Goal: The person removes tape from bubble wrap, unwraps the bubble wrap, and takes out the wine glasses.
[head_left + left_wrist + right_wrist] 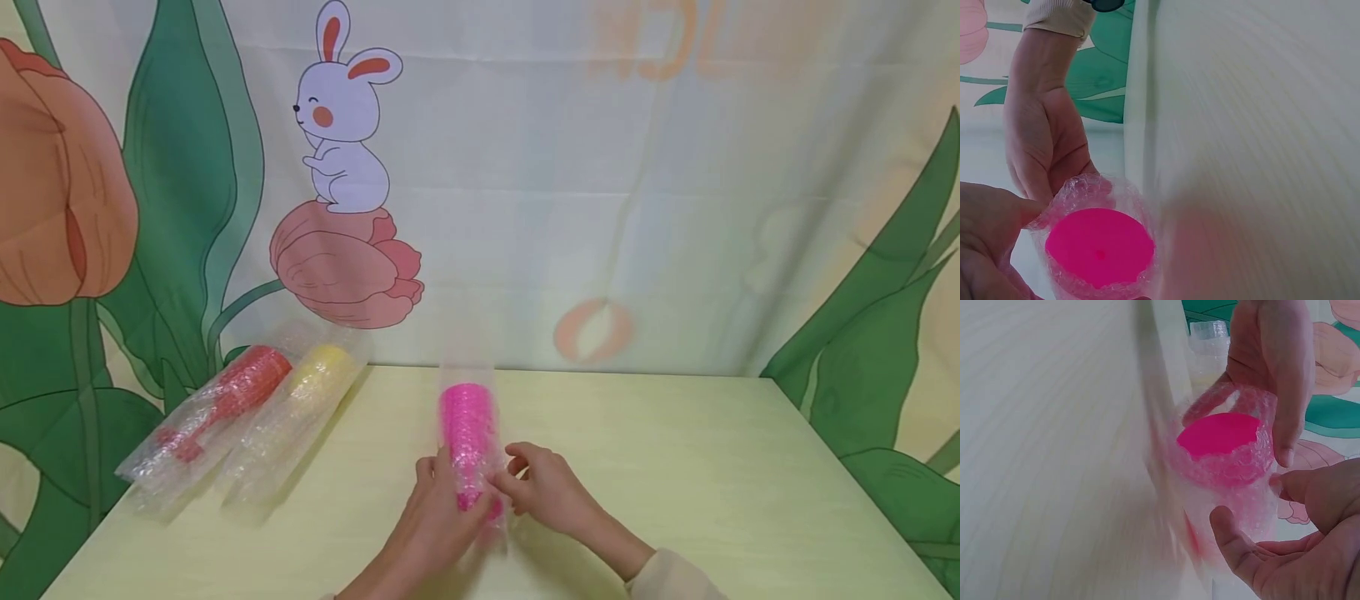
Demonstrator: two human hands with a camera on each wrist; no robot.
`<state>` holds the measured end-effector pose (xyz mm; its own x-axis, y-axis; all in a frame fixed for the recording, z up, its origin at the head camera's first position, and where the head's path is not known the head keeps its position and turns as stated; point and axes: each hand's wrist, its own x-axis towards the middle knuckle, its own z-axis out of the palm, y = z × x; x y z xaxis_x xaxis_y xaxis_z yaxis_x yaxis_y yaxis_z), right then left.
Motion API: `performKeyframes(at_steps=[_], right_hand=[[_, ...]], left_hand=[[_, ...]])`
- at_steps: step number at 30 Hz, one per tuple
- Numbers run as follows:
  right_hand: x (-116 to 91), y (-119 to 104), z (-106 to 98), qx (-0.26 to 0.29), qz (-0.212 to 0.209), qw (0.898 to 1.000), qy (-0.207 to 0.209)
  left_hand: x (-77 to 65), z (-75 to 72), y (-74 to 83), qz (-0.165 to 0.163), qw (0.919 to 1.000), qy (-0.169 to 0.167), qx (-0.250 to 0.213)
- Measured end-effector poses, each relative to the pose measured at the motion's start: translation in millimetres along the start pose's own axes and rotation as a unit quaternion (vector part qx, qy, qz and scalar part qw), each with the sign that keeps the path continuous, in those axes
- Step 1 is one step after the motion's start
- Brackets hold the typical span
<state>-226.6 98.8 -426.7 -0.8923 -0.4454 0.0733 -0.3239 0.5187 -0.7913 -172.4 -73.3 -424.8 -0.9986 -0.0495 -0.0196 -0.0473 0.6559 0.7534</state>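
Observation:
A bright pink item (468, 417) lies inside a clear bubble-wrap bag (467, 354) at the table's middle. Its round, flat end (1100, 244) shows through the wrap in the left wrist view; its exact kind is blurred by the bubbles. My left hand (442, 517) grips the wrapped item from the left, with the thumb across the near end. On the other side my right hand (551, 492) touches the wrap with the thumb (1282, 484). Its index finger (1224, 519) stands apart from the thumb, and I see nothing pinched between them.
To the left lie two more bubble-wrapped items side by side, one red (247, 383) and one yellow (321, 373). The pale yellow table (675, 467) meets a printed curtain (495, 167) along its back edge.

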Motion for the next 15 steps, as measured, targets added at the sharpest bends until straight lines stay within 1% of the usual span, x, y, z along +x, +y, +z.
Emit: performKeyframes(at_steps=[4, 7, 12, 15], right_hand=[[-2, 0, -6, 0.035, 0.029, 0.999, -0.027], [-5, 1, -11, 0.064, 0.044, 0.996, -0.044], [-11, 5, -18, 0.098, 0.049, 0.992, -0.062], [-13, 9, -21, 0.111, 0.050, 0.990, -0.071]], left_hand=[[-0.2, 0.1, 3.0, -0.011, 0.9996, -0.025, -0.011], [-1.9, 0.3, 6.4, -0.008, 0.9993, -0.034, -0.014], [-6.2, 0.1, 12.1, 0.007, 0.9993, -0.036, -0.006], [-5.6, -0.7, 14.1, 0.012, 0.9991, -0.040, -0.002]])
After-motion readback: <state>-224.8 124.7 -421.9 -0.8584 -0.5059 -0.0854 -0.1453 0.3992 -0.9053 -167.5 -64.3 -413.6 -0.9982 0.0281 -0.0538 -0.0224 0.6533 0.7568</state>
